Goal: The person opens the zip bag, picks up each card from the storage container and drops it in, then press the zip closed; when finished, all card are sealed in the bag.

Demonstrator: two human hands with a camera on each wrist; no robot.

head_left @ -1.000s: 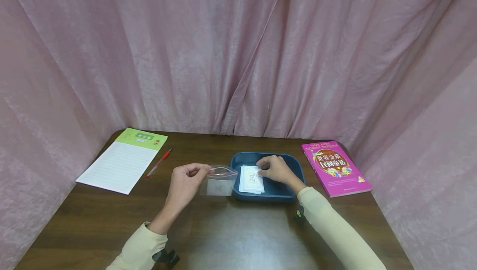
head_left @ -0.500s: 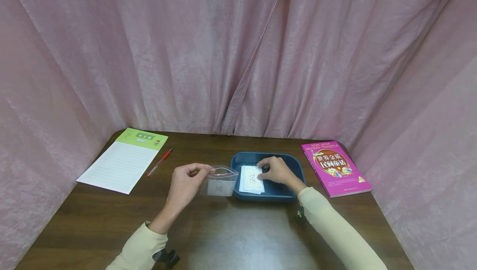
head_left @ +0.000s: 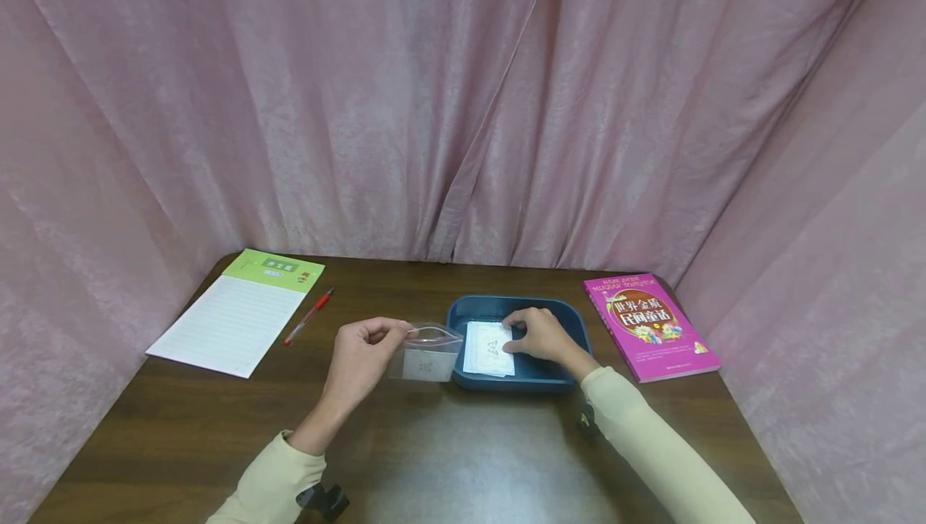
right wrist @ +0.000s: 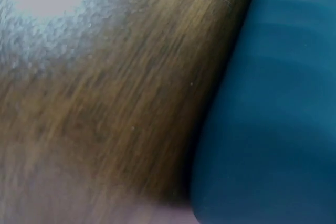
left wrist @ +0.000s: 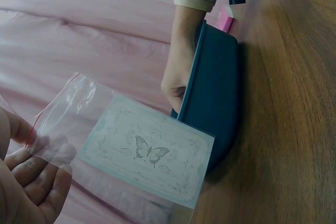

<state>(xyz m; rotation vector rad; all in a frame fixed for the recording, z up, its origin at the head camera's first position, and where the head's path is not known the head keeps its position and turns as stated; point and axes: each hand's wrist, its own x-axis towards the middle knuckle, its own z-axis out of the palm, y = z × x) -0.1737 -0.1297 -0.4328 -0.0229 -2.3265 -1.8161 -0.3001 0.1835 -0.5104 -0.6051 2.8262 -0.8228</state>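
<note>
My left hand (head_left: 365,347) pinches the top corner of a clear zip bag (head_left: 432,343) to the left of the blue tray (head_left: 514,385). The bag's mouth gapes, and inside lies a pale card with a butterfly print (left wrist: 152,150), clear in the left wrist view. Over the tray, my right hand (head_left: 544,335) touches the right edge of a stack of similar cards (head_left: 483,357) with thumb and forefinger apart. Whether it pinches the top card I cannot tell. The right wrist view catches only the tray's outer wall (right wrist: 273,119) and the table.
A magenta storybook (head_left: 651,327) lies right of the tray. At the far left are a lined notepad with a green header (head_left: 242,311) and a red pen (head_left: 309,317). Pink curtains (head_left: 463,106) hang behind and beside the brown wooden table (head_left: 448,460).
The right hand has shifted slightly right, and the top butterfly card has slid and turned a little on the stack. The left hand and bag stay nearly still.
</note>
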